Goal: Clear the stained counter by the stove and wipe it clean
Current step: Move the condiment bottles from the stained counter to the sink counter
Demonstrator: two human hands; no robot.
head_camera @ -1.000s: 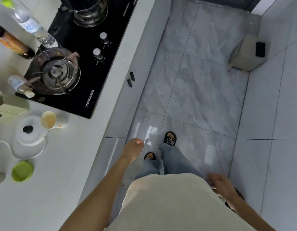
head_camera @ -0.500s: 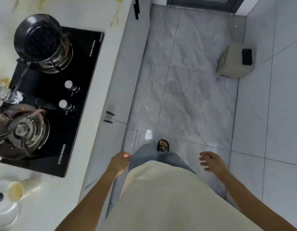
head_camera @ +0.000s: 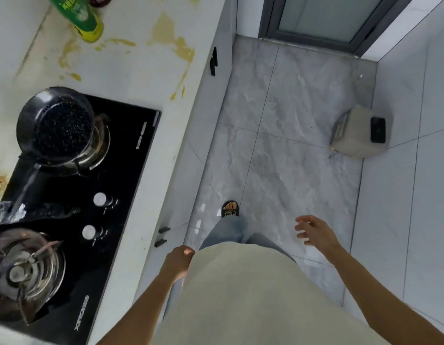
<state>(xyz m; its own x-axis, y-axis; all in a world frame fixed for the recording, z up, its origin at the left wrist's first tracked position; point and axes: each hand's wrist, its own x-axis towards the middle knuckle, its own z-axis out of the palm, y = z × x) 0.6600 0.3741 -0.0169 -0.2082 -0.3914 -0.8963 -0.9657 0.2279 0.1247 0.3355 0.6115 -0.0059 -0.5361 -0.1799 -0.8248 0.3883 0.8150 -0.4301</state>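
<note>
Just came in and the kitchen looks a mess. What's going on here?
A person stands on the tiled floor alongside the counter, and both the left hand and the right hand are empty. Yellow-brown stains cover the counter beyond the stove, and a green bottle lies among them. A black pot sits on the far burner. No wiping is under way.
</note>
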